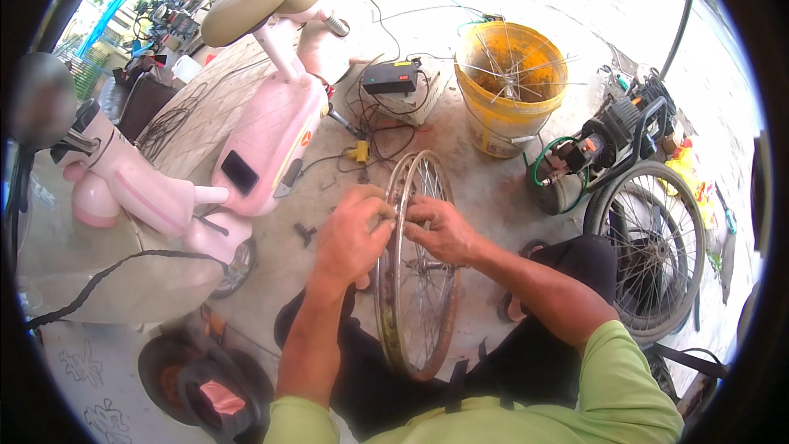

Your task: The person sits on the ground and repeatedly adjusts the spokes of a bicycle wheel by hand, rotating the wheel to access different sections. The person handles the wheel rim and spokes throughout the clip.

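A bare spoked bicycle wheel rim stands upright between my knees, edge toward me. My left hand grips the rim's left side near the top, fingers curled over the metal. On the right side, my right hand pinches the spokes just inside the rim. Both hands meet near the upper part of the wheel. The hub shows below my right hand.
A pink electric scooter stands to the left. A yellow bucket holding loose spokes sits ahead, with a black charger box and cables beside it. A tyred wheel and a small compressor are on the right.
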`<state>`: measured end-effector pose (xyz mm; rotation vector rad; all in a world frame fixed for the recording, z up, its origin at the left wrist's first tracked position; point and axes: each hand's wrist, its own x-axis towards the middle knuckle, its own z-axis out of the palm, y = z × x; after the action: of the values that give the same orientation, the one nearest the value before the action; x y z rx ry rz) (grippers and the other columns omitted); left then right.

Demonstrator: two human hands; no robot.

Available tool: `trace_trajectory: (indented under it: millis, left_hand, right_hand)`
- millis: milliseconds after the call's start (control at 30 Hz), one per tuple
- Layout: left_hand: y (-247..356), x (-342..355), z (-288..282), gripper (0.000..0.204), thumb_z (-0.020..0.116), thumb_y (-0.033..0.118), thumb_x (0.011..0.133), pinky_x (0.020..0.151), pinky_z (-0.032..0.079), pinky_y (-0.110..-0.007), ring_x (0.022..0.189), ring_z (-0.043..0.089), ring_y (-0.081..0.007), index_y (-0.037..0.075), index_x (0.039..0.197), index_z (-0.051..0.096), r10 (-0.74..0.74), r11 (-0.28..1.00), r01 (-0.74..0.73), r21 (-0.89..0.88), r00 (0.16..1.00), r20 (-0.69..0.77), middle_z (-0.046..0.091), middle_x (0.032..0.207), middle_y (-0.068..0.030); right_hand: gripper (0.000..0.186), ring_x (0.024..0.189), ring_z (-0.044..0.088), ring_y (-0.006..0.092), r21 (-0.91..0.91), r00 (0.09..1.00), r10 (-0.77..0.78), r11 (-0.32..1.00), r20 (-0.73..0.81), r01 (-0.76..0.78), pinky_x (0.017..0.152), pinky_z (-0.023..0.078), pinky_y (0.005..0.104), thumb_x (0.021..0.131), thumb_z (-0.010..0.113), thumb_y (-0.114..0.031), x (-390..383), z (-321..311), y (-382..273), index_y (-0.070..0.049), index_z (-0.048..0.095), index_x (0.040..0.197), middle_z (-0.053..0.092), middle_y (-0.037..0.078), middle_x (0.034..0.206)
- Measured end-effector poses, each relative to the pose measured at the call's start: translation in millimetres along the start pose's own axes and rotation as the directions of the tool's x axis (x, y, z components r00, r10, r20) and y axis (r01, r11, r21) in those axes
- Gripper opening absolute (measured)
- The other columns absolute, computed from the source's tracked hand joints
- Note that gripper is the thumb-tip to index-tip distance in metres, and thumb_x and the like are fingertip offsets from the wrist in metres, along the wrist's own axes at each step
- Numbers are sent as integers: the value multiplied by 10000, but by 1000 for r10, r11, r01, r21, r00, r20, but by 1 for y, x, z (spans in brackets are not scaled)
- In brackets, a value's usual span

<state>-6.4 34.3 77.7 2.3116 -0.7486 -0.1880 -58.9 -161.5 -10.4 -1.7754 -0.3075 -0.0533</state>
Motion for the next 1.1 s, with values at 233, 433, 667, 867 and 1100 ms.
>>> trace_trajectory:
  millis: [233, 433, 667, 867, 1100]
  left_hand:
    - [-3, 2, 3, 145, 731, 32, 837, 1025, 522, -416, 1200, 657, -349, 8, 979, 748, 13, 994, -9, -110, 999, 33, 692, 1264, -165]
    - [4, 2, 3, 147, 744, 23, 829, 1048, 508, -420, 1208, 654, -354, -13, 972, 741, 3, 1000, -3, -27, 1000, -4, 694, 1268, -184]
    - [9, 3, 9, 136, 715, -12, 823, 1068, 498, -430, 1229, 644, -357, -29, 958, 726, 19, 990, -13, -138, 999, 41, 689, 1293, -198]
    - [9, 1, 11, 137, 774, 25, 831, 1045, 513, -431, 1227, 650, -351, 0, 964, 751, 45, 999, -45, -2, 998, -48, 688, 1303, -194]
    - [6, 3, 10, 123, 740, -8, 822, 1034, 519, -424, 1207, 667, -343, -11, 945, 738, 57, 994, -53, -91, 998, 34, 706, 1285, -176]
  right_hand:
    - [231, 958, 698, 359, 59, 990, 37, 998, -133, -30, 831, 547, 435, 945, 805, -201, -10, 11, -3, -38, 788, 1108, 704, 161, 1049]
    - [208, 968, 660, 293, 45, 998, -36, 998, -47, 38, 846, 524, 397, 1022, 717, -213, -10, -1, 2, -16, 751, 1082, 666, 135, 1031]
    - [205, 916, 704, 279, 157, 992, 66, 986, -105, -50, 790, 550, 398, 997, 764, -193, -16, 2, 1, -11, 771, 1091, 696, 130, 1018]
    - [190, 957, 651, 270, 156, 993, 100, 984, -63, -89, 856, 519, 390, 1002, 719, -163, -16, -3, -2, -5, 733, 1104, 659, 120, 1033]
    - [224, 991, 681, 362, 80, 999, -29, 996, -20, 30, 863, 538, 450, 1013, 731, -225, -13, -5, 2, -30, 764, 1117, 689, 167, 1041]
